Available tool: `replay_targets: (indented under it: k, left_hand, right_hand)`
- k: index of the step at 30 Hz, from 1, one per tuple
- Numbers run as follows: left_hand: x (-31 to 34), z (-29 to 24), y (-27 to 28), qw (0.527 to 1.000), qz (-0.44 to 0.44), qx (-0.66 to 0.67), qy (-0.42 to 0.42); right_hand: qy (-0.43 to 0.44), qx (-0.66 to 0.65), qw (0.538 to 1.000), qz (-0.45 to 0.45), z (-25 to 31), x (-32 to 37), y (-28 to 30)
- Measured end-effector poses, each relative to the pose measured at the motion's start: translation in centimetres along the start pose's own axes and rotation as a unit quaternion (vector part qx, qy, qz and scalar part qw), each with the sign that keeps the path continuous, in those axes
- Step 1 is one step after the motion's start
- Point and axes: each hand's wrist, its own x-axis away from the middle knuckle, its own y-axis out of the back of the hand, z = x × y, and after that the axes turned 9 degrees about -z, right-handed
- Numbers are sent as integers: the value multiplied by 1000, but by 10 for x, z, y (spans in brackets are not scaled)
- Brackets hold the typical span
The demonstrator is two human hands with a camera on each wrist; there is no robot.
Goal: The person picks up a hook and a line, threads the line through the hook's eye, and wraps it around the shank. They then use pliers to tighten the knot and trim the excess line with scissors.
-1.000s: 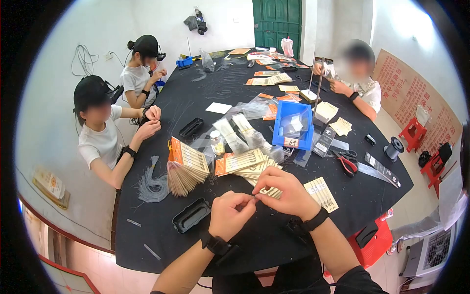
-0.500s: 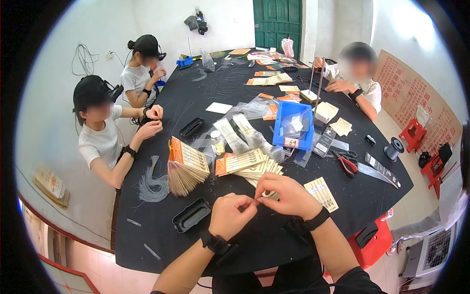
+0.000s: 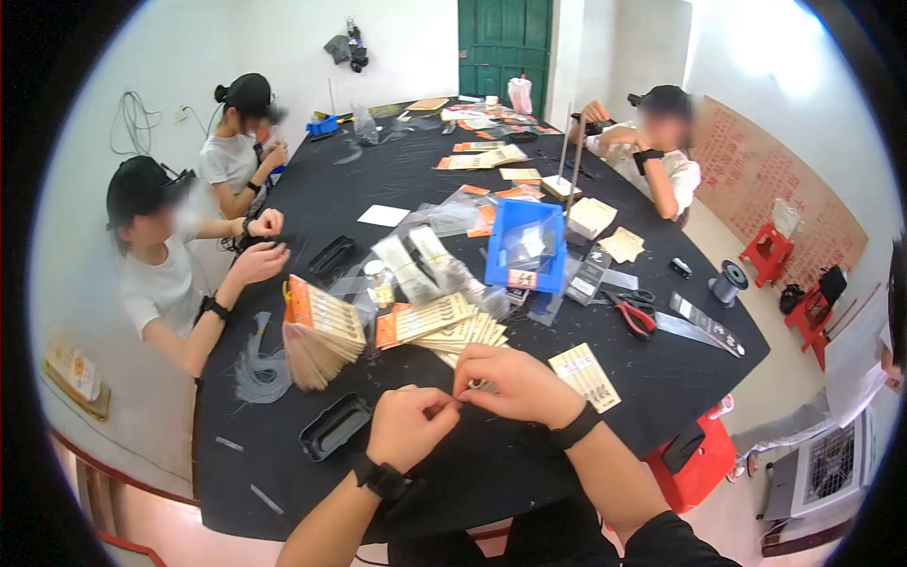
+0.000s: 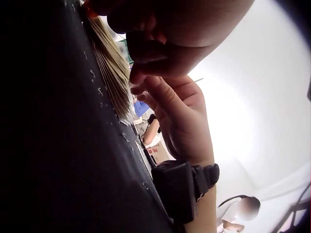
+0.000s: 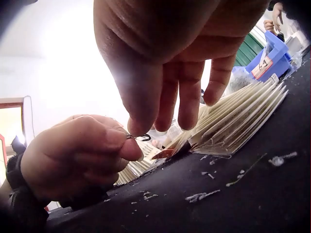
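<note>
In the head view my left hand and right hand meet at their fingertips, low over the black table. The right wrist view shows a small dark fish hook, its bend poking out from the left thumb and forefinger, which pinch it. My right thumb and forefinger come together at the same hook, while the other right fingers hang down loosely. Something small and white shows within the right hand; cannot tell what it is. Beyond the hands lie a fanned stack of hook cards and an upright bundle of cards.
A black tray and a hank of grey line lie to the left. Rightward are a single hook card, red-handled pliers, a spool and a blue bin. Other people sit along both sides.
The head view has swung, so the table appears further left. My hands stay together at the fingertips. The white thing in my right hand shows less. The person at right has raised an arm.
</note>
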Motion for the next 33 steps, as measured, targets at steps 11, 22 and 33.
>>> replay_targets:
  k: [11, 22, 33]
  left_hand:
    - [1, 3, -2, 999, 9, 15, 37]
    - [2, 0, -3, 997, 10, 38, 73]
    - [0, 3, -2, 998, -15, 36, 43]
  right_hand:
    - [27, 73, 997, -31, 1, 0, -8]
    - [37, 147, 988, -31, 6, 3, -11]
    - [28, 92, 991, -96, 6, -3, -13]
